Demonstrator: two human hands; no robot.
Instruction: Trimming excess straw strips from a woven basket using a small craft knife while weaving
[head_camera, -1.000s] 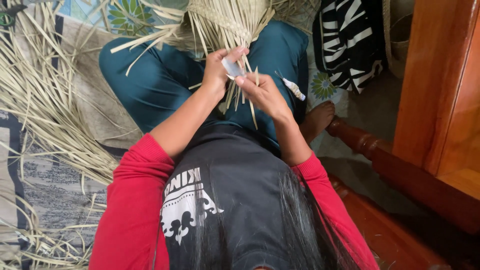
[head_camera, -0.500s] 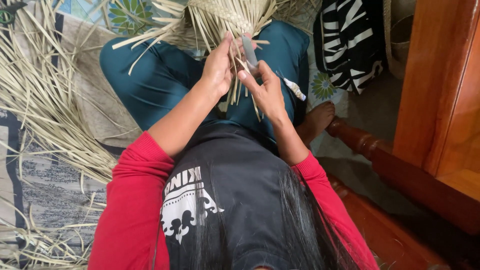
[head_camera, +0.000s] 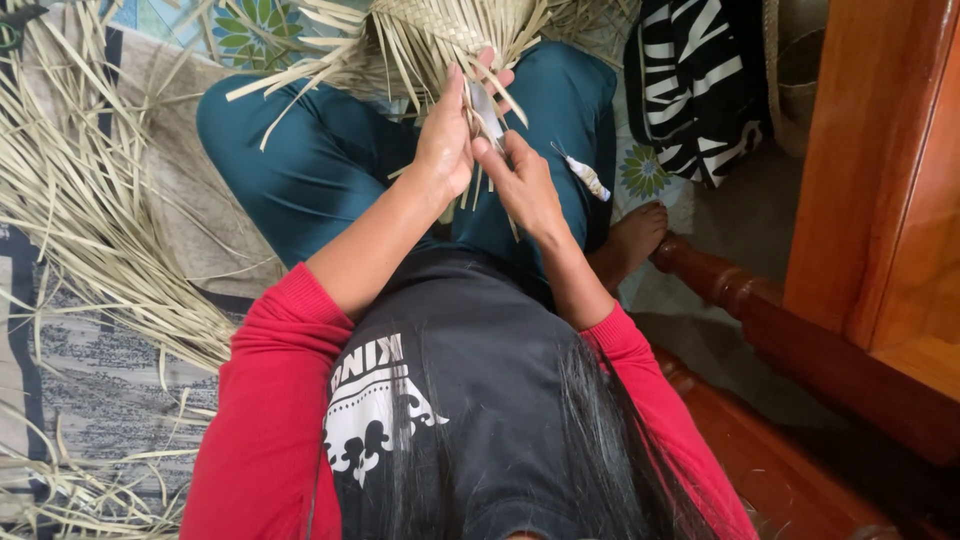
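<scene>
The left hand (head_camera: 445, 140) was closed around a few dry palm strips (head_camera: 480, 185) that hung from the half-woven piece (head_camera: 450, 35) on the lap. The right hand (head_camera: 525, 185) gripped a small metal blade (head_camera: 487, 108), which lay flat against these strips. For a clean cut, I think the strips should stay tight and the blade should move away from the fingers. A small white tool (head_camera: 585, 177) rested on the teal trouser leg (head_camera: 310, 170). Loose strips (head_camera: 90, 230) covered the floor mat (head_camera: 100, 410) on the left.
</scene>
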